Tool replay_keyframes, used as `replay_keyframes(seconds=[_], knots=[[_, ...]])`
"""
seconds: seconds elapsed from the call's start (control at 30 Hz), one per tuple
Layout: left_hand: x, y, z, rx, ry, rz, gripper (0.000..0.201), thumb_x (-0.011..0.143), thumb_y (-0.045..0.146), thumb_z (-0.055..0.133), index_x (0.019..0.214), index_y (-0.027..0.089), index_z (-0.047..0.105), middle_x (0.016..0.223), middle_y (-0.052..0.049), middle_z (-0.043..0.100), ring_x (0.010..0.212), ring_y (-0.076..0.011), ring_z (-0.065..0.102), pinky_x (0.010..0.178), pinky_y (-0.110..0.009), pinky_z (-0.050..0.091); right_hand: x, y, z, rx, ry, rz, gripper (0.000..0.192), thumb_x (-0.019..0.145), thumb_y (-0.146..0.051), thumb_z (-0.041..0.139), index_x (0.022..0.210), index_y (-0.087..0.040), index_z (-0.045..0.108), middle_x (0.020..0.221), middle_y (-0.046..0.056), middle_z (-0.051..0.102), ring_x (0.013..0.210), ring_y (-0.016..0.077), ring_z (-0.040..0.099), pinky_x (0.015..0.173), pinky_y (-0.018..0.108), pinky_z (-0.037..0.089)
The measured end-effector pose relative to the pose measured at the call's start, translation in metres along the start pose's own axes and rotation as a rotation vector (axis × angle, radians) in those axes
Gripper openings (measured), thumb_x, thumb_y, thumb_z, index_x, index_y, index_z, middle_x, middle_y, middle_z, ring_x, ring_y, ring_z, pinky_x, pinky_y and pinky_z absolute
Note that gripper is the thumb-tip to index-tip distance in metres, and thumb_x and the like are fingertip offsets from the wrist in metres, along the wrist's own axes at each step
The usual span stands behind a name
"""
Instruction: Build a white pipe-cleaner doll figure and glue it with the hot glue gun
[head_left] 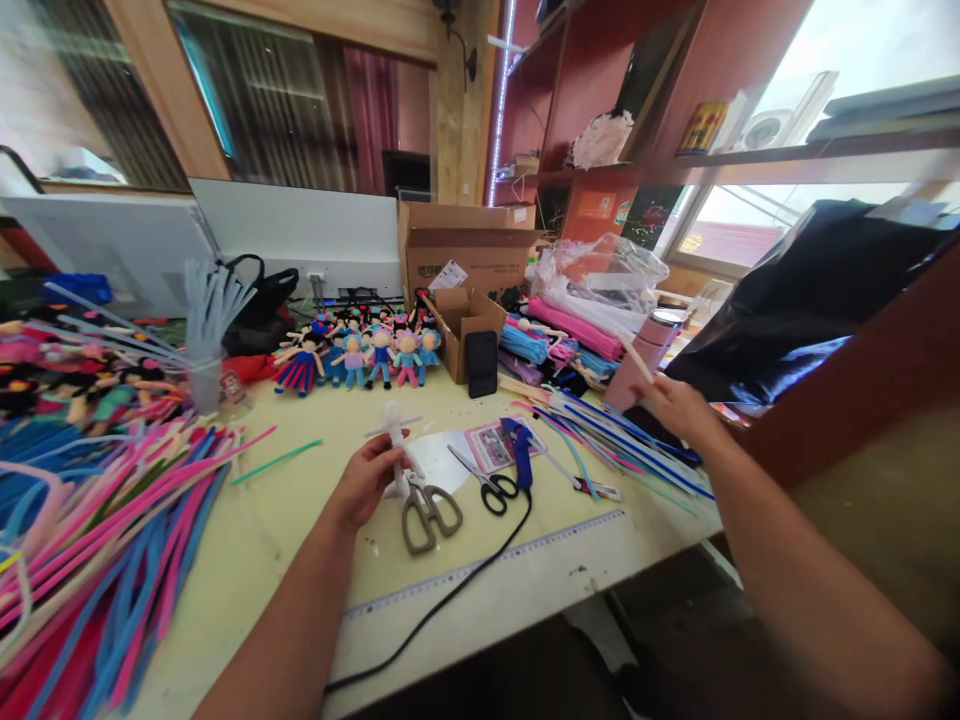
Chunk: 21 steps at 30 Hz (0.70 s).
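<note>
Nearest the camera, a black cable [450, 590] ran across the pale worktop [285, 520], beside a printed ruler strip [487, 565] along its front edge. A big heap of pink and blue pipe cleaners [97, 540] lay at the left. Left hand [365, 480] was clamped around a white pipe-cleaner figure [395, 440], held upright just above the worktop. Just right of it lay grey-handled scissors [424, 510], then black-handled scissors [487, 485]. Right hand [679, 405] was raised over the worktop's right side, fingers closed on a pale stick [636, 357] that tilted up and left; below it lay a spread of blue and pink pipe cleaners [615, 440]. Further back, a black phone [481, 363] leaned against a small cardboard box [465, 330]. A row of finished dolls [360, 355] stood left of the box. A larger open carton [469, 245] stood behind, near the wall.
</note>
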<state>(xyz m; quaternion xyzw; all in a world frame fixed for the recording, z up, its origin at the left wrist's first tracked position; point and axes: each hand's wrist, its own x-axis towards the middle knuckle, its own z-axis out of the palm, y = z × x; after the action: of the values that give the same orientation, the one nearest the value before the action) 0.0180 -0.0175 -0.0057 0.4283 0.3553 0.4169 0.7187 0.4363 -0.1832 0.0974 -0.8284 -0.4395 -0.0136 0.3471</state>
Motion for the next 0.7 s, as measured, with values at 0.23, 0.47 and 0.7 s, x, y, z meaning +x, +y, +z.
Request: replay_keyframes(seconds=[0.23,0.47,0.7], knots=[[0.002,-0.002,0.0,0.003,0.0,-0.021,0.047,0.054,0.023,0.079,0.099,0.015,0.067,0.066,0.0,0.065,0.056,-0.0107,0.059,0.053,-0.02,0.044,0.011,-0.044,-0.038,-0.108,0.61,-0.306,0.035,0.088,-0.038,0.041,0.088,-0.017,0.069,0.079,0.006,0.061,0.073,0.0178,0.055,0.067,0.029,0.04],[0.0,-0.003,0.002,0.003,0.019,-0.042,0.047,0.053,0.023,0.079,0.098,0.015,0.067,0.066,0.0,0.065,0.055,-0.0104,0.058,0.054,-0.021,0.044,0.056,-0.067,0.051,-0.478,-0.086,-0.217,0.044,0.093,-0.042,0.03,0.093,-0.017,0.067,0.083,0.009,0.067,0.076,0.0191,0.058,0.064,0.025,0.038],[0.002,-0.005,0.004,-0.005,0.017,-0.066,0.044,0.055,0.024,0.079,0.097,0.016,0.067,0.068,0.0,0.065,0.057,-0.0102,0.058,0.058,-0.022,0.045,0.08,-0.07,0.119,-0.553,-0.337,-0.235,0.028,0.088,-0.03,0.044,0.097,-0.019,0.068,0.099,0.011,0.067,0.093,0.0226,0.06,0.076,0.027,0.043]])
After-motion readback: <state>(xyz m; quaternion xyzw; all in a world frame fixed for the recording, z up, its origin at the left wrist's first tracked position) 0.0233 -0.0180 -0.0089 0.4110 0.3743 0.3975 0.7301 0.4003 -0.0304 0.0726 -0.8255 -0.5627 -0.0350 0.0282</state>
